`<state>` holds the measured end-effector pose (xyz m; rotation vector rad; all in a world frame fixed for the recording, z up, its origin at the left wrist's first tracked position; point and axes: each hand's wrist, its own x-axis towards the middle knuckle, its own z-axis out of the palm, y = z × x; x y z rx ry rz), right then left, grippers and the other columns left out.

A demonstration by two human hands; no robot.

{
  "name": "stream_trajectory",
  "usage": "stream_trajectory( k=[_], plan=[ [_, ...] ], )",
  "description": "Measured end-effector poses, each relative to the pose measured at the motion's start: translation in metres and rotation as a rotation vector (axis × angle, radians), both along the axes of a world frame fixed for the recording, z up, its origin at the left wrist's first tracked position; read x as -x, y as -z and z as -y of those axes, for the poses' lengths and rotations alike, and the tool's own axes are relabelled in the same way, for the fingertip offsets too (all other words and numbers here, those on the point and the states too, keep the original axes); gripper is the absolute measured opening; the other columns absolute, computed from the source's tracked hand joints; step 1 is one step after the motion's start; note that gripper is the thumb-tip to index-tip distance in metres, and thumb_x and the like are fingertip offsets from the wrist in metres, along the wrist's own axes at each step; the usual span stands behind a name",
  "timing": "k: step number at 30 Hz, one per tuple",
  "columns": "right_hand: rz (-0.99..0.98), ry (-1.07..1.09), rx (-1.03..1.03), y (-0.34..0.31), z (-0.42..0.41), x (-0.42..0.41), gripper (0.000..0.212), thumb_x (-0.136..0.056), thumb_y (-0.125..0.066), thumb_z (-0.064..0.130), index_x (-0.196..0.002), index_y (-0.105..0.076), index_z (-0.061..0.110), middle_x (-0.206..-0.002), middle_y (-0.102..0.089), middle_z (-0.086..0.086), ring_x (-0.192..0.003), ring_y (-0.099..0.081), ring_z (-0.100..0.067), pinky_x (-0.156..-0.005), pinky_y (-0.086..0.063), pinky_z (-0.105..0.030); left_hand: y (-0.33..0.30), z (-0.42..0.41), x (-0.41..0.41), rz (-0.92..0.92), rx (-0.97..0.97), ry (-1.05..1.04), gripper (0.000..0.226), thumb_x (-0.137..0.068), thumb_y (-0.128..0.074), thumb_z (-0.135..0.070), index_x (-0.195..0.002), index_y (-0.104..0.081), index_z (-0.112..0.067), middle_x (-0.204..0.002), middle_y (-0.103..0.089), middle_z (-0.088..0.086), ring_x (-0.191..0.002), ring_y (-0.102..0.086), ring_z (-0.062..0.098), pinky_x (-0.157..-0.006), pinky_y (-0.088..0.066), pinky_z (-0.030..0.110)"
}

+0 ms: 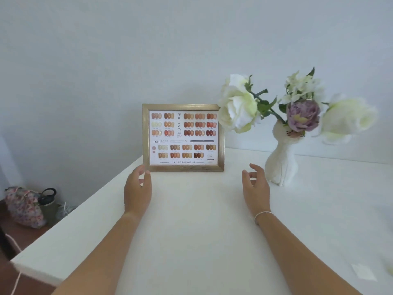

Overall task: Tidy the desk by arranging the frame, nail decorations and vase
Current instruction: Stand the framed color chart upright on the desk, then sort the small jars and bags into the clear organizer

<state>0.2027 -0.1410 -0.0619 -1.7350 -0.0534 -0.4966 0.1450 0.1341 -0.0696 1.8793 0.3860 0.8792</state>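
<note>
I'd take the gold picture frame [183, 137] by both lower corners, keeping it upright against the far wall (clear of the cat-shaped vase [280, 160] just right). My left hand [138, 189] nearly touches its corner; my right hand [255, 188] hovers short. Both are loosely spread, holding nothing.

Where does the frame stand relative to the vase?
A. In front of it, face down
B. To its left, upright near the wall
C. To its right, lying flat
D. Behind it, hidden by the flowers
B: the frame stands upright at the desk's back edge, left of the vase.
</note>
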Motion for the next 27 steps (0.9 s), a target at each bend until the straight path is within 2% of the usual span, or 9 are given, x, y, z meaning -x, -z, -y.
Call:
stream_trajectory(
  k=[6, 10, 15, 18, 22, 27],
  plan=[
    [-0.017, -0.056, 0.040, 0.002, 0.019, 0.055, 0.029, -0.089, -0.050, 0.032, -0.117, -0.048, 0.027, -0.083, -0.052, 0.012, -0.064, -0.052, -0.006, -0.056, -0.039, -0.019, 0.002, 0.043, 0.043, -0.028, -0.075, 0.089, 0.035, -0.095, -0.043, -0.024, -0.129, -0.050, -0.019, -0.127, -0.054, 0.002, -0.096, -0.054, 0.016, -0.082, -0.037, 0.025],
    [-0.050, -0.118, 0.095, 0.002, 0.036, 0.089, 0.028, -0.089, -0.050, 0.031, -0.116, -0.047, 0.028, -0.084, -0.052, 0.013, -0.055, -0.051, 0.002, -0.049, -0.040, -0.010, 0.002, 0.072, 0.065, -0.045, -0.110, 0.167, 0.035, -0.095, -0.044, -0.023, -0.128, -0.050, -0.020, -0.127, -0.055, 0.002, -0.096, -0.054, 0.017, -0.081, -0.037, 0.024],
    [-0.071, -0.225, 0.221, -0.005, 0.071, 0.119, 0.027, -0.089, -0.051, 0.029, -0.116, -0.049, 0.029, -0.087, -0.052, 0.014, -0.057, -0.050, 0.000, -0.050, -0.040, -0.006, 0.001, 0.122, 0.084, -0.065, -0.202, 0.350, 0.033, -0.094, -0.046, -0.025, -0.127, -0.050, -0.025, -0.123, -0.055, -0.003, -0.097, -0.055, 0.016, -0.079, -0.037, 0.022],
    [-0.038, -0.275, 0.308, -0.018, 0.099, 0.131, 0.024, -0.088, -0.052, 0.031, -0.112, -0.050, 0.031, -0.088, -0.053, 0.013, -0.054, -0.051, 0.005, -0.049, -0.040, -0.006, 0.000, 0.155, 0.088, -0.077, -0.256, 0.453, 0.032, -0.094, -0.047, -0.027, -0.125, -0.051, -0.028, -0.120, -0.055, -0.007, -0.096, -0.055, 0.014, -0.079, -0.038, 0.021],
    [0.012, -0.281, 0.481, -0.036, 0.143, 0.142, 0.018, -0.088, -0.052, 0.032, -0.107, -0.054, 0.033, -0.091, -0.052, 0.015, -0.069, -0.054, -0.002, -0.058, -0.039, -0.009, -0.005, 0.202, 0.084, -0.078, -0.288, 0.565, 0.029, -0.093, -0.048, -0.028, -0.122, -0.054, -0.030, -0.116, -0.056, -0.010, -0.094, -0.055, 0.012, -0.079, -0.039, 0.022],
    [-0.038, -0.243, 0.660, -0.046, 0.209, 0.146, 0.017, -0.089, -0.052, 0.027, -0.105, -0.058, 0.030, -0.099, -0.055, 0.008, -0.082, -0.056, -0.013, -0.072, -0.041, -0.017, -0.010, 0.259, 0.076, -0.104, -0.362, 0.724, 0.027, -0.092, -0.051, -0.029, -0.118, -0.058, -0.029, -0.115, -0.057, -0.010, -0.096, -0.056, 0.013, -0.081, -0.044, 0.022]
  ],
)
